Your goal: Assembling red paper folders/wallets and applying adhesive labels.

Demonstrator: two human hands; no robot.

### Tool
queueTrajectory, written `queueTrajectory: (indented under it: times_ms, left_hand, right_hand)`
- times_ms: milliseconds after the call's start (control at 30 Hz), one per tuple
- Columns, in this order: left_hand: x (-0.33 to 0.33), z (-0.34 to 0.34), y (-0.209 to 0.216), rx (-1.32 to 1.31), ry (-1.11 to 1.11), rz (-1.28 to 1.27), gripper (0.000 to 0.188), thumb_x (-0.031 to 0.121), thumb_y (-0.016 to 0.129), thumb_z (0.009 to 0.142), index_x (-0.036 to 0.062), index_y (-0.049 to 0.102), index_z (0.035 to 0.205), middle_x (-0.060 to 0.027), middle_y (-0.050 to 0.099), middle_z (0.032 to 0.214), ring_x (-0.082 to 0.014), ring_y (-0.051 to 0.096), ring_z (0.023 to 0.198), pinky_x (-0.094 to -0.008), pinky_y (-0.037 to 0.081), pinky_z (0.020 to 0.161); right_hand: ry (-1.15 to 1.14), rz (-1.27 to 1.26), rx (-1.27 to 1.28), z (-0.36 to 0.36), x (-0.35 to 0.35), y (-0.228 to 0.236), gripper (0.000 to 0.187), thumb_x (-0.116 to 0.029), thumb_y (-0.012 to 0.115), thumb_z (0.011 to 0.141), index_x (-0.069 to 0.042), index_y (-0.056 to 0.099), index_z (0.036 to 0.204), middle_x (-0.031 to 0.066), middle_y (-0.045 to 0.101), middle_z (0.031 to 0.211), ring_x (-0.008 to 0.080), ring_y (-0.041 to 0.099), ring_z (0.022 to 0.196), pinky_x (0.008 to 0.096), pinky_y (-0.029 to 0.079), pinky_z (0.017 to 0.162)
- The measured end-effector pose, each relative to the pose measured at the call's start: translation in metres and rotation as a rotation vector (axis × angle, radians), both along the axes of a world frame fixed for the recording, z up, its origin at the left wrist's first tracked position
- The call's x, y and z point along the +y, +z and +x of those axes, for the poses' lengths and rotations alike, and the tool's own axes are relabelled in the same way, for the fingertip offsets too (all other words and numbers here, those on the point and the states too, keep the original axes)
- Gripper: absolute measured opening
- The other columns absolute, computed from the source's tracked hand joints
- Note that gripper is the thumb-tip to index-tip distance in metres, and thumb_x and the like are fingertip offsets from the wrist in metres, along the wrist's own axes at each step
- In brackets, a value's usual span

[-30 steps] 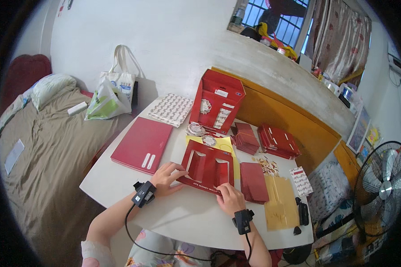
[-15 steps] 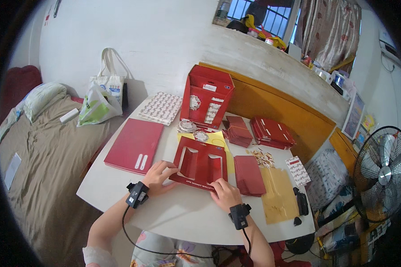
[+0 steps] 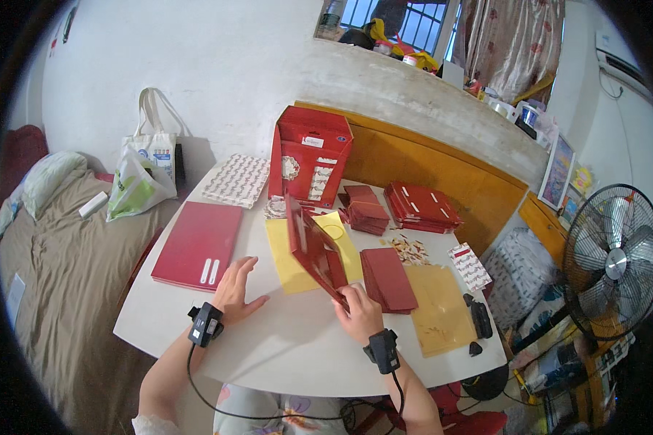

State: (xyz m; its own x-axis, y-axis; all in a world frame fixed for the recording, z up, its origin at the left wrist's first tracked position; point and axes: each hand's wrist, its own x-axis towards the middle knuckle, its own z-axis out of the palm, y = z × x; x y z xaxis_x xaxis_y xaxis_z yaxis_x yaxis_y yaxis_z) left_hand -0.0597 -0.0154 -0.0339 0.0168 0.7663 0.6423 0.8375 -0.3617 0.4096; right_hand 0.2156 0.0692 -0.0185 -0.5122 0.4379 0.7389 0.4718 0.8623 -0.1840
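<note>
My right hand (image 3: 358, 312) grips the lower corner of a flat red cardboard box (image 3: 319, 250) with cut-out windows, thumb and fingers pinching its edge. The box stands tilted up on edge over a yellow sheet (image 3: 286, 264), so its window side shows only at a steep angle. My left hand (image 3: 236, 293) is off the box, its fingers spread and thumb apart above the white table (image 3: 283, 348). To its left lies a stack of large red sheets (image 3: 196, 243) with two white slots. Just right of my right hand is a stack of dark red cards (image 3: 388, 279).
Behind stands a tall red display box (image 3: 312, 156), beside white patterned sheets (image 3: 236, 180). Red packs (image 3: 422, 206) and smaller red pieces (image 3: 364, 210) sit at the back right. Small scraps (image 3: 406, 250), a tan sheet (image 3: 442, 312) and a patterned card (image 3: 470, 267) lie right. A fan (image 3: 617, 262) stands beyond.
The box, earlier lying with both hands on it, is now turned up on its edge by my right hand. My left hand has let go and opened. The view has shifted slightly right.
</note>
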Motion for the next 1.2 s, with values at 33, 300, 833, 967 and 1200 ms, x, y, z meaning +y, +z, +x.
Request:
queueTrajectory:
  times_ms: [33, 300, 833, 967, 1200]
  left_hand:
    - [0.001, 0.001, -0.001, 0.024, -0.007, -0.032, 0.08, 0.019, 0.076, 0.071, 0.0009, 0.033, 0.136, -0.0223, 0.043, 0.129, -0.0367, 0.048, 0.115, -0.0441, 0.041, 0.097]
    - [0.0, 0.005, 0.003, 0.168, -0.118, -0.143, 0.081, 0.024, 0.072, 0.075, 0.0042, 0.03, 0.141, -0.0191, 0.036, 0.141, -0.0383, 0.044, 0.121, -0.0461, 0.038, 0.103]
    - [0.0, 0.011, -0.001, 0.362, -0.25, -0.176, 0.092, 0.05, 0.073, 0.073, 0.0072, 0.033, 0.143, -0.0211, 0.031, 0.146, -0.041, 0.034, 0.133, -0.0517, 0.031, 0.107]
    - [-0.005, 0.025, 0.0, 0.29, -0.294, -0.169, 0.094, 0.049, 0.075, 0.07, -0.0032, 0.035, 0.137, -0.0233, 0.03, 0.145, -0.0413, 0.027, 0.136, -0.0519, 0.027, 0.11]
    - [0.002, 0.032, -0.012, 0.389, -0.166, -0.143, 0.088, 0.029, 0.077, 0.066, 0.0087, 0.035, 0.141, -0.0162, 0.036, 0.145, -0.0385, 0.031, 0.135, -0.0534, 0.029, 0.109]
  right_hand:
    - [-0.004, 0.002, 0.001, 0.0, -0.001, 0.0, 0.022, -0.01, 0.068, 0.08, -0.003, 0.055, 0.097, 0.0089, 0.056, 0.088, 0.0239, 0.063, 0.067, 0.0337, 0.051, 0.053]
    - [0.156, -0.375, 0.288, -0.015, -0.008, -0.017, 0.022, -0.006, 0.066, 0.085, 0.001, 0.051, 0.099, 0.0099, 0.062, 0.084, 0.0151, 0.064, 0.06, 0.0273, 0.05, 0.049]
    - [0.234, -0.679, 0.047, -0.026, -0.022, -0.021, 0.027, -0.023, 0.072, 0.083, 0.001, 0.065, 0.093, 0.0097, 0.067, 0.069, 0.0137, 0.065, 0.057, 0.0271, 0.049, 0.05]
    - [0.236, -0.621, 0.087, -0.027, -0.024, -0.023, 0.032, -0.03, 0.07, 0.083, 0.001, 0.067, 0.088, 0.0117, 0.066, 0.066, 0.0197, 0.063, 0.055, 0.032, 0.049, 0.052]
    - [0.224, -0.628, -0.107, -0.023, -0.023, -0.025, 0.039, -0.039, 0.063, 0.087, -0.001, 0.064, 0.078, 0.0159, 0.064, 0.066, 0.0309, 0.064, 0.059, 0.0378, 0.049, 0.054]
